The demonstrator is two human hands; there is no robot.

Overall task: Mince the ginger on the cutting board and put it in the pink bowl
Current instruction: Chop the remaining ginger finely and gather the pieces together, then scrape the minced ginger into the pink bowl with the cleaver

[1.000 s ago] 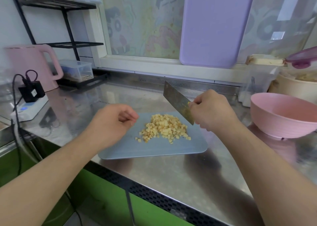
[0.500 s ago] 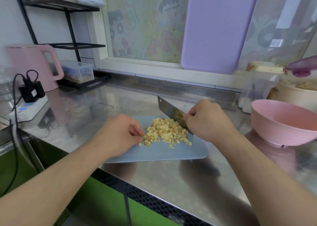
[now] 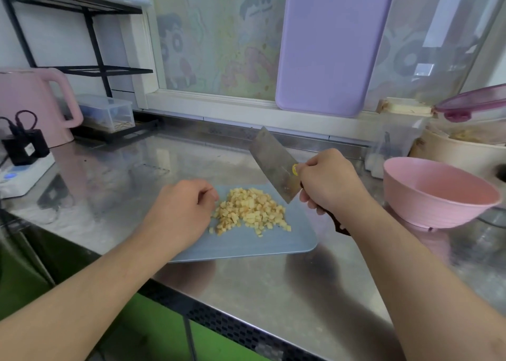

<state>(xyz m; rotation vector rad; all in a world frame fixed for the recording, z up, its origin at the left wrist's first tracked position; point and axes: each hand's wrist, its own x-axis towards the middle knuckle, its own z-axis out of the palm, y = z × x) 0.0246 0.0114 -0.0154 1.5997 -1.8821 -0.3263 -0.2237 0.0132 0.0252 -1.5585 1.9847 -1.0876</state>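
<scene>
A pile of small yellow ginger cubes (image 3: 250, 210) lies on the pale blue cutting board (image 3: 273, 244) on the steel counter. My right hand (image 3: 328, 182) grips the dark handle of a cleaver (image 3: 272, 163), whose blade is raised above the pile's right side and tilted toward the window. My left hand (image 3: 180, 210) rests on the board's left part with fingers curled, its knuckles against the pile's left edge, holding nothing that I can see. The pink bowl (image 3: 438, 193) stands to the right of the board, and nothing shows inside it.
A pink kettle (image 3: 32, 106) and a power strip with plugs (image 3: 24, 166) sit at the far left. A black rack holds a clear box (image 3: 106, 111). A purple board (image 3: 328, 45) leans on the window. A beige pot with lidded containers (image 3: 460, 147) stands behind the bowl.
The cleaver came down onto the ginger half a second ago and is now lifted again. My left hand moved right, up against the pile.
</scene>
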